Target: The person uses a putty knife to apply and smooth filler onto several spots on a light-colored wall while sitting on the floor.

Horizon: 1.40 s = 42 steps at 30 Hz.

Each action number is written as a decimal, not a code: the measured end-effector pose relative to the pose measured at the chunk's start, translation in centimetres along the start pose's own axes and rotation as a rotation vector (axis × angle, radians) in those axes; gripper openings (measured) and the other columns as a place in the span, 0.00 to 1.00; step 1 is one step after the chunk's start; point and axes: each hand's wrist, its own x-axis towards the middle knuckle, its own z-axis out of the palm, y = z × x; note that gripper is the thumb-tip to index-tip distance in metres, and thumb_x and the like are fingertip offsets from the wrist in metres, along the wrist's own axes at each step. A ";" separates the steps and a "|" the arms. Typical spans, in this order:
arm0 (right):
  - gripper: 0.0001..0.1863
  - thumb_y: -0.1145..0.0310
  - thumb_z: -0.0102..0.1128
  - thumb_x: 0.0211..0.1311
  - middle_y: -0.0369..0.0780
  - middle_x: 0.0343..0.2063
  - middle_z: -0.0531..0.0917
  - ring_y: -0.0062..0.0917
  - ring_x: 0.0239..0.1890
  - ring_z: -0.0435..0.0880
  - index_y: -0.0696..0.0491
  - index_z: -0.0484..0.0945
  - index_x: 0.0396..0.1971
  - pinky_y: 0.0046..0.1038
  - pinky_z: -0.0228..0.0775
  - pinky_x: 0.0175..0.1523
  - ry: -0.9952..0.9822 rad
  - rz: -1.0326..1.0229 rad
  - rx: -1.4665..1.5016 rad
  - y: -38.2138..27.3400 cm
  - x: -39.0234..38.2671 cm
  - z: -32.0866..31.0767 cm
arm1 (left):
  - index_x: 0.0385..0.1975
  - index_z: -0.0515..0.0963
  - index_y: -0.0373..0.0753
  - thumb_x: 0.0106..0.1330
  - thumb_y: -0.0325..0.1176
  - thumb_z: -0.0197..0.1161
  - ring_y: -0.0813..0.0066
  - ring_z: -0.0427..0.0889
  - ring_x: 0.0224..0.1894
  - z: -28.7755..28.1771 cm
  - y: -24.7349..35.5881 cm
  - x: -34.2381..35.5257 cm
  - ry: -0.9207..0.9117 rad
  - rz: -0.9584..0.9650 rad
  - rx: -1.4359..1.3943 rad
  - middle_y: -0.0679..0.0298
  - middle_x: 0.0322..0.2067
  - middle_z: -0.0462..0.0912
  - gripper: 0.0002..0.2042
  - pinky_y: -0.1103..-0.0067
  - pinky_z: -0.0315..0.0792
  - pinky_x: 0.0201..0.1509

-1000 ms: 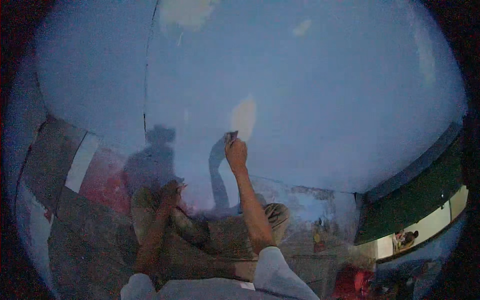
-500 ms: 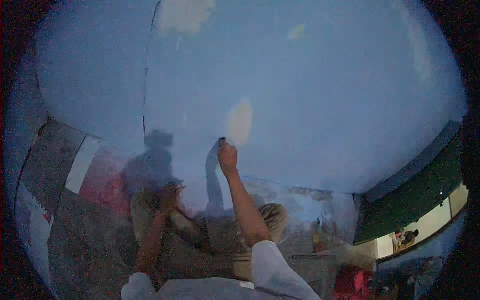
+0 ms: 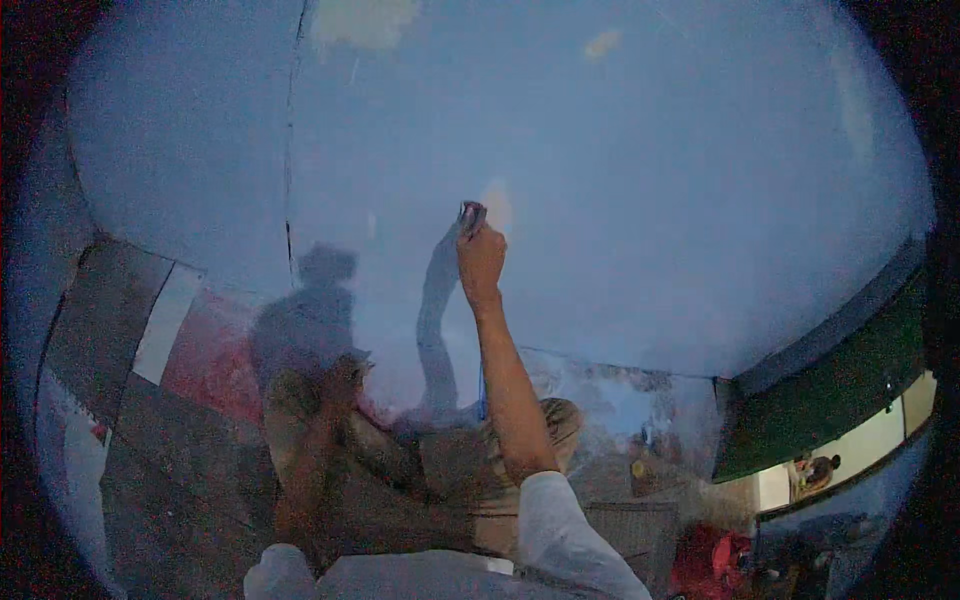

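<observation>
A blue wall (image 3: 640, 200) with pale, putty-like patches fills most of the view ahead of me. My right hand (image 3: 482, 262) is raised against it, closed around a small flat dark piece (image 3: 472, 214), perhaps a scraper. That piece is at the wall, just left of a pale upright patch (image 3: 498, 200) whose lower part my hand hides. Low on the left, in deep shade by my bent knee, is my left hand (image 3: 345, 382). Its fingers look curled, with a thin dark edge at their top; what they hold is too dark to make out.
More pale patches, one large (image 3: 365, 20) and one small (image 3: 603, 43), mark the upper wall. A dark crack (image 3: 290, 150) runs down its left part. A red object (image 3: 712, 562) lies low right. Beyond a dark green panel (image 3: 820, 410), a person (image 3: 820, 472) shows far off.
My right hand has moved up and slightly right along the wall with the flat piece, now covering the lower part of the pale patch. My left hand stays near the knee.
</observation>
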 end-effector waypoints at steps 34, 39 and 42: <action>0.19 0.59 0.50 0.62 0.50 0.38 0.80 0.46 0.35 0.80 0.53 0.75 0.49 0.44 0.75 0.40 -0.777 0.254 0.178 10.0 -23.8 7.6 | 0.34 0.80 0.37 0.61 0.33 0.58 0.52 0.78 0.43 2.3 -5.1 2.9 -0.200 0.053 0.172 0.53 0.39 0.78 0.08 0.64 0.71 0.50; 0.29 0.48 0.51 0.63 0.49 0.12 0.76 0.40 0.20 0.80 0.65 0.80 0.26 0.42 0.74 0.31 -0.431 0.085 0.312 9.6 -24.0 8.5 | 0.31 0.80 0.38 0.63 0.32 0.56 0.56 0.80 0.40 4.7 -13.1 1.2 -0.050 0.129 -0.713 0.57 0.35 0.80 0.07 0.66 0.73 0.43; 0.28 0.49 0.51 0.63 0.50 0.12 0.76 0.42 0.20 0.79 0.64 0.80 0.23 0.43 0.74 0.30 -0.739 0.152 0.228 10.0 -23.9 8.5 | 0.31 0.80 0.40 0.65 0.33 0.55 0.59 0.80 0.43 3.3 -7.8 1.9 0.012 -0.043 -0.094 0.59 0.36 0.81 0.08 0.66 0.74 0.43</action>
